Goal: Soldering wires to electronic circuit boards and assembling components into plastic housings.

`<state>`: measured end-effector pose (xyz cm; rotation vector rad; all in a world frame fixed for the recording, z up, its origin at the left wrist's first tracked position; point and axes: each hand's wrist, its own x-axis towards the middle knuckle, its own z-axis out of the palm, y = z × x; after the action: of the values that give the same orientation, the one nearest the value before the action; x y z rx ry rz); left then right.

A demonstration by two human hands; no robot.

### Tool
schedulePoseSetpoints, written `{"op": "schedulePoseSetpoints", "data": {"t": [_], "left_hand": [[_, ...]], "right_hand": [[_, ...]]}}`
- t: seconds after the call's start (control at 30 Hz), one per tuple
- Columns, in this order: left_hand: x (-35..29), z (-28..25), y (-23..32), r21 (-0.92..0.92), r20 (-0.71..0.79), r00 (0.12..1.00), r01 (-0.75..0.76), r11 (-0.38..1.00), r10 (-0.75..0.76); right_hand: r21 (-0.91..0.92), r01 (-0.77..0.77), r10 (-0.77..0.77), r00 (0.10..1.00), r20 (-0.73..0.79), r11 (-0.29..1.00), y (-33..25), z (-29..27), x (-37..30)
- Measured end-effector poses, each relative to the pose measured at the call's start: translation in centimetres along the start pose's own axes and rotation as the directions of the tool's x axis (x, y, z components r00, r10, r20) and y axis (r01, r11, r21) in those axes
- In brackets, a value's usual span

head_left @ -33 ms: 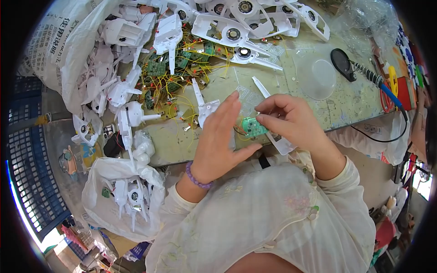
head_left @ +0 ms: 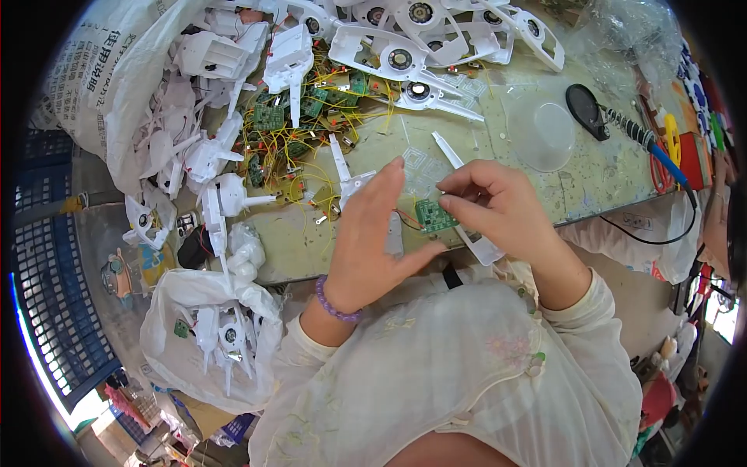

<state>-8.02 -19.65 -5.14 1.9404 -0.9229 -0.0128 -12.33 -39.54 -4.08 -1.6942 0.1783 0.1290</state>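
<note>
Right hand [head_left: 506,206] and left hand [head_left: 366,233] above the near edge of a green worktable [head_left: 587,175]. The right thumb and fingers pinch a green circuit board [head_left: 434,216] at its right edge; the board lies between the two hands, with thin wires at its left end. The left hand is open, fingers extended, no object visible in it; its thumb points toward the right hand, below the board. A slim white part [head_left: 446,148] emerges beyond the right hand, which hides its continuation. The left hand partly covers a white housing [head_left: 339,159]. Farther left, a tangle of yellow-wired boards [head_left: 272,117] crowds the tabletop, bordered by white housings with round inserts [head_left: 398,61] and a large printed sack [head_left: 85,74]. To the right stand a translucent dish [head_left: 537,136] and a blue-handled tool [head_left: 668,165] in a coiled holder [head_left: 620,121]. Lower left, an open plastic bag [head_left: 167,354] contains more white parts.
</note>
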Motion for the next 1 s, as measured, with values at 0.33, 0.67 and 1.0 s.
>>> {"op": "schedulePoseSetpoints", "data": {"t": [0.33,0.67,1.0], "left_hand": [[-0.4,-0.5,0.0,0.168,-0.187,0.982,0.028,0.985,0.004],[-0.9,1.8,0.0,0.379,-0.239,0.965,-0.012,0.925,0.110],[-1.1,1.9,0.9,0.149,-0.121,0.954,0.292,0.945,-0.275]], "right_hand": [[0.099,-0.013,0.023,0.994,-0.106,0.995,-0.1,-0.1,0.3],[0.354,-0.249,0.251,0.967,0.044,0.901,0.0,0.5,1.3],[0.440,-0.213,0.218,0.975,0.041,0.872,-0.1,2.0,1.0]]}}
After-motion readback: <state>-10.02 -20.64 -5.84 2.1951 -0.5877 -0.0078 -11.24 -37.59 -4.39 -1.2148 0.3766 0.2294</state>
